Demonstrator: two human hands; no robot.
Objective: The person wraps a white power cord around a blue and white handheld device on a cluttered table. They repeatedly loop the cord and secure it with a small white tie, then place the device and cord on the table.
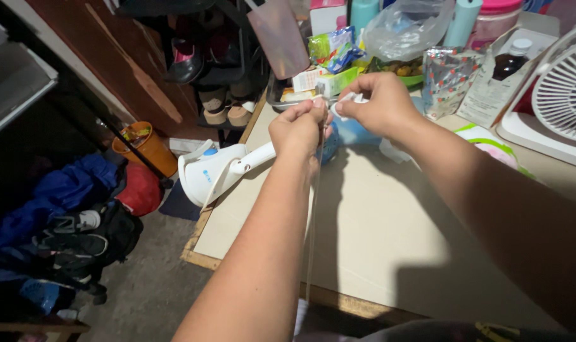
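Observation:
My left hand [297,128] and my right hand [380,103] are held together above the far part of a pale table [364,234]. Both pinch a small white piece [350,99] between their fingertips. A thin cord [313,209] hangs down from my left hand toward the near table edge. Just left of and below my left hand, a white handheld appliance with a blue button [215,168] lies over the table's left edge.
Food packets [331,49], a plastic bag [405,25], a brown bottle [510,60] and tubs crowd the back. A white fan [563,95] stands at right. On the floor at left are an orange bucket [150,149], shoes on a rack [215,76] and piled clothes [66,209].

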